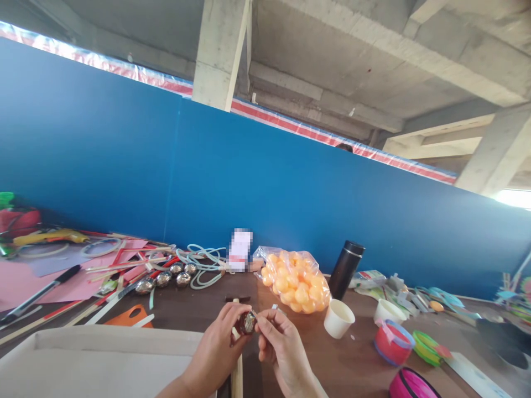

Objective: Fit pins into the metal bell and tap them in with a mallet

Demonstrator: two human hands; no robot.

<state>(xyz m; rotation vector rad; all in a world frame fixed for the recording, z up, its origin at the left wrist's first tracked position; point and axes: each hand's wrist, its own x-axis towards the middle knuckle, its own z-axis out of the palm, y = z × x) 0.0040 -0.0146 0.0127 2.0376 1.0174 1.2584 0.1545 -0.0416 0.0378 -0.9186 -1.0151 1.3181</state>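
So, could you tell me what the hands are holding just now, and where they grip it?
Both hands pinch a small shiny ball between fingertips, left hand on its left side, right hand on its right. It sits atop a wooden stick.

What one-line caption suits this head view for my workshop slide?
Two hands, left hand and right hand, hold a small metal bell over a cluttered craft table.

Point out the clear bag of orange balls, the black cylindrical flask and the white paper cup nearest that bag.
Clear plastic bag of orange balls (295,281), head view, middle of the bag.
Black cylindrical flask (345,270), head view, mid-body.
White paper cup (338,320), head view, outer wall below the rim.
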